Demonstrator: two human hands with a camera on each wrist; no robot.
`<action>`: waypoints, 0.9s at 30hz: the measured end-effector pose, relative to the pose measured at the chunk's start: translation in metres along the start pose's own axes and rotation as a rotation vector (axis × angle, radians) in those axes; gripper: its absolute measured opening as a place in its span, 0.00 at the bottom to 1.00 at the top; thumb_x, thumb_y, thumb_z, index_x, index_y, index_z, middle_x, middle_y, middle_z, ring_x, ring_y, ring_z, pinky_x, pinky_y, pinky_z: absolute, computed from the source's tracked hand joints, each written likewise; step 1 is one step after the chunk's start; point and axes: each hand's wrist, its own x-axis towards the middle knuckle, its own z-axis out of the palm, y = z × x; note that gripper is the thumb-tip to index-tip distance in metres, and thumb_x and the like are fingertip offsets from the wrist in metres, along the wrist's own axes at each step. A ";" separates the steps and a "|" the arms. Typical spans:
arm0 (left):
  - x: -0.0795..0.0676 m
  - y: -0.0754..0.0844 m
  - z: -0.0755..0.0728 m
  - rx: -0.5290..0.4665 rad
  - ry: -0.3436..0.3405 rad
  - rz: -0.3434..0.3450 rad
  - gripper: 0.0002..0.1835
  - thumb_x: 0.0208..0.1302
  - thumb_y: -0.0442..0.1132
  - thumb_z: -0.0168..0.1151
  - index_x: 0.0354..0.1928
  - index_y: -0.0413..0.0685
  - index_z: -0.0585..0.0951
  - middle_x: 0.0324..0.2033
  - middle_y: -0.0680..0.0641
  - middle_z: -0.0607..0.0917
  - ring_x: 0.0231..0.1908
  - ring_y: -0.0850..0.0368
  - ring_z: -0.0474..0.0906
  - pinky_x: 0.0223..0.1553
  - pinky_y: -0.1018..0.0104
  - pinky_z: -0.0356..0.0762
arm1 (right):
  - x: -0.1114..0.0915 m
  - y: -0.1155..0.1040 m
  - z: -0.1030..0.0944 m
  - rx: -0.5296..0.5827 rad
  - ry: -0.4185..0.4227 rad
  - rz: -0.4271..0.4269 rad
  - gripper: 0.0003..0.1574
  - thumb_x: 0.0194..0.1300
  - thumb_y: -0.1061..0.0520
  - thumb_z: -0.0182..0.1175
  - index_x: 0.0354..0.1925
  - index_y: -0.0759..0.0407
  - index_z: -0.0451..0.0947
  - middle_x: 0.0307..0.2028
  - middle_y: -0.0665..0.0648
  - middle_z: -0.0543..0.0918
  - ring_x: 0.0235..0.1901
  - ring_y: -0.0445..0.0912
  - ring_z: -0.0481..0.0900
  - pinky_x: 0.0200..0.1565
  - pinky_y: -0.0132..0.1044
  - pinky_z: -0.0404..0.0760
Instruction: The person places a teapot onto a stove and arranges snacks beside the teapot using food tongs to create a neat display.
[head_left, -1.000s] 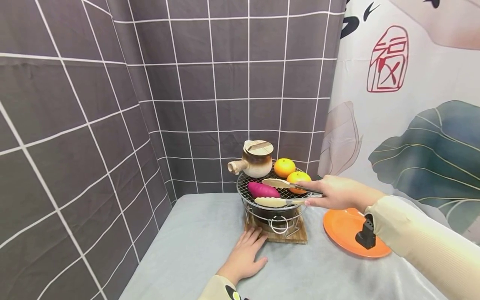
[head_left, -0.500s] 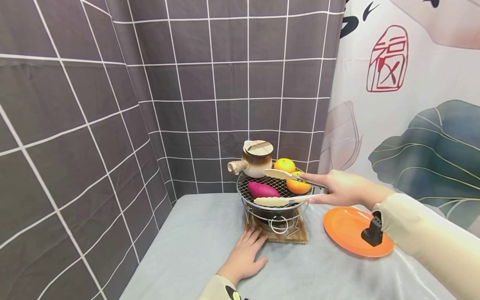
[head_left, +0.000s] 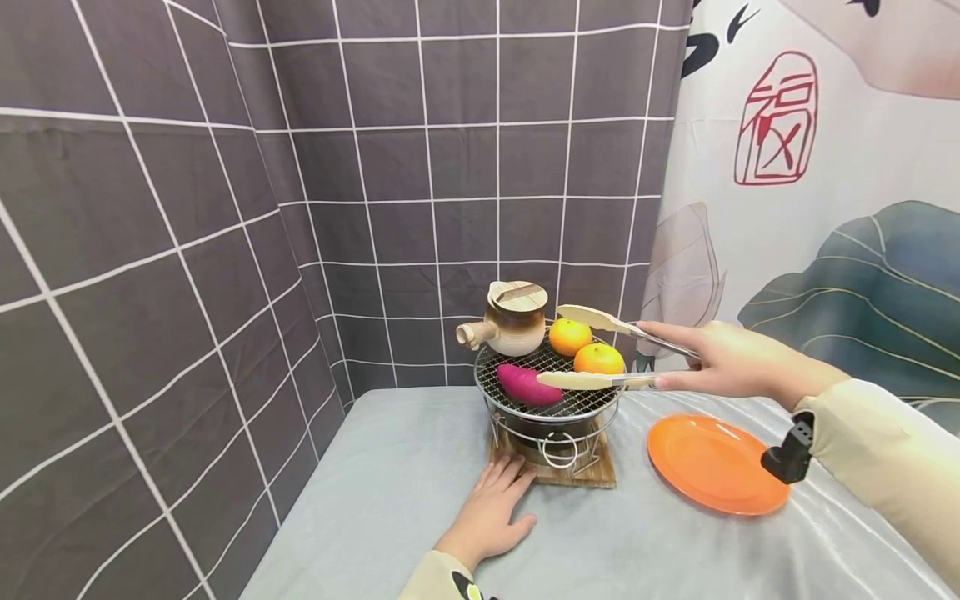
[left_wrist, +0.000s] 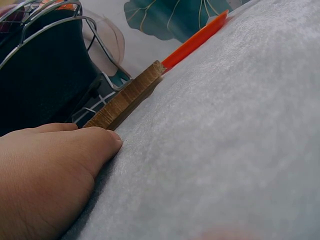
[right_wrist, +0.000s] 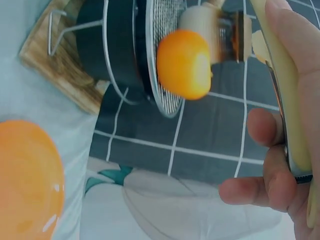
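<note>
My right hand (head_left: 738, 362) grips a pair of tongs (head_left: 592, 318) with pale scalloped tips. The tong arms stand spread apart with nothing between them, raised over the right side of a round mesh grill (head_left: 573, 406). On the mesh lie a purple sweet potato (head_left: 528, 385), a front orange (head_left: 600, 359) and a rear orange (head_left: 570, 337). The right wrist view shows the tongs (right_wrist: 287, 95) in my hand and an orange (right_wrist: 184, 65) on the grill. My left hand (head_left: 491, 512) rests flat on the table, fingertips at the wooden board (head_left: 592, 477) under the grill.
A clay pot (head_left: 517, 333) with a side handle and wooden lid stands at the back of the grill. An orange plate (head_left: 712, 467) lies on the grey cloth to the right. A dark checked curtain (head_left: 390, 208) hangs behind and to the left.
My right hand has drawn the tongs up and to the right, away from above the sweet potato, and their arms have spread wider. My left hand has stayed put.
</note>
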 end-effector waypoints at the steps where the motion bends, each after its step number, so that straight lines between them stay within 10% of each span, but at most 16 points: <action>1: 0.000 0.000 0.000 -0.001 -0.002 0.000 0.35 0.66 0.55 0.59 0.73 0.51 0.71 0.72 0.45 0.70 0.73 0.45 0.62 0.71 0.45 0.61 | -0.002 0.003 -0.001 -0.001 0.006 0.008 0.53 0.59 0.29 0.68 0.76 0.42 0.62 0.13 0.40 0.65 0.14 0.36 0.62 0.20 0.32 0.65; 27: -0.004 -0.008 -0.001 0.025 0.037 0.019 0.35 0.65 0.56 0.60 0.73 0.52 0.71 0.71 0.46 0.71 0.72 0.45 0.63 0.71 0.45 0.62 | -0.069 0.104 0.012 0.094 0.045 0.349 0.57 0.67 0.36 0.63 0.80 0.56 0.48 0.20 0.52 0.70 0.16 0.46 0.73 0.21 0.37 0.73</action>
